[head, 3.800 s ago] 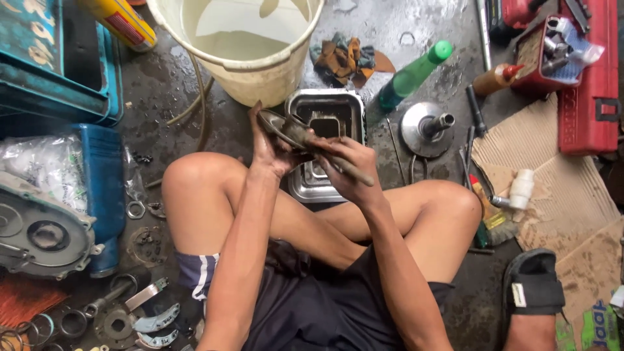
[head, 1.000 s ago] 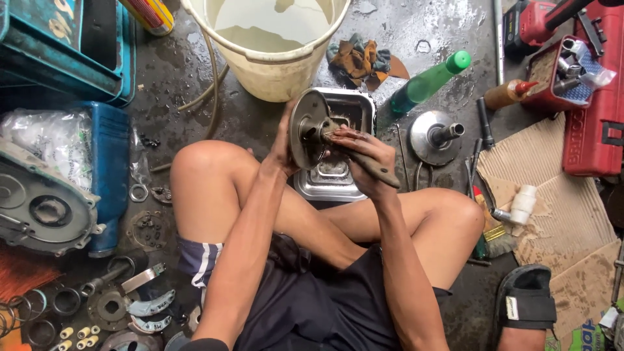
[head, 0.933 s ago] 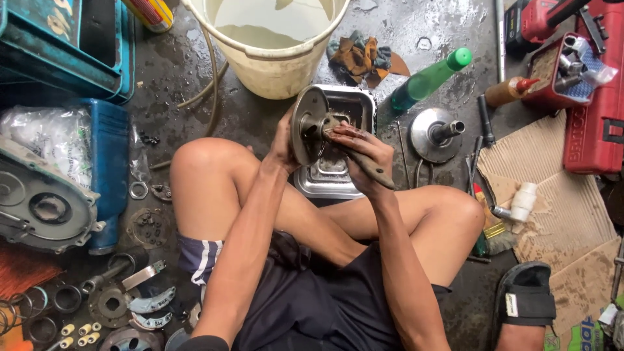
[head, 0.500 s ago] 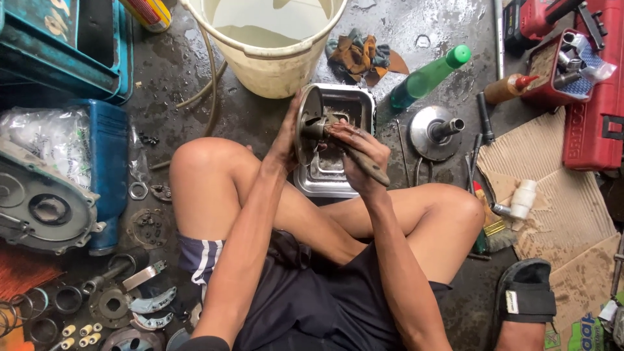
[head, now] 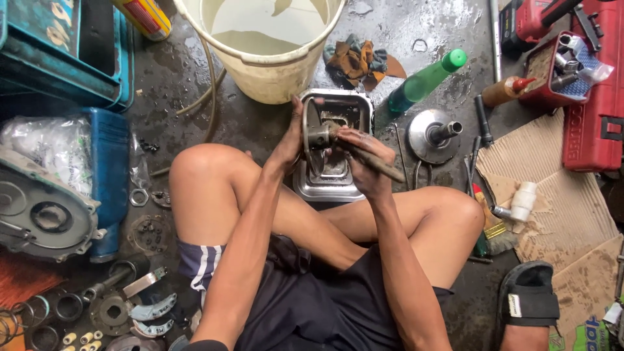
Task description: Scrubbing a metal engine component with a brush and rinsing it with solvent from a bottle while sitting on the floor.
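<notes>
While gripped on edge over the pan (head: 305, 192) by left hand (head: 290, 140), disc (head: 311, 133) scrubbed with brush (head: 368, 160) clenched in right hand (head: 362, 158); next, likely turning required.

Premises present as an informal repair workshop, probably for small engines. Evidence: wet, oil-stained concrete floor (head: 416, 26); red toolbox (head: 595, 97); an engine casing (head: 39, 208); loose gears and rings (head: 97, 305); a steel wash tray (head: 331, 182); bucket (head: 263, 45) of murky liquid.
</notes>
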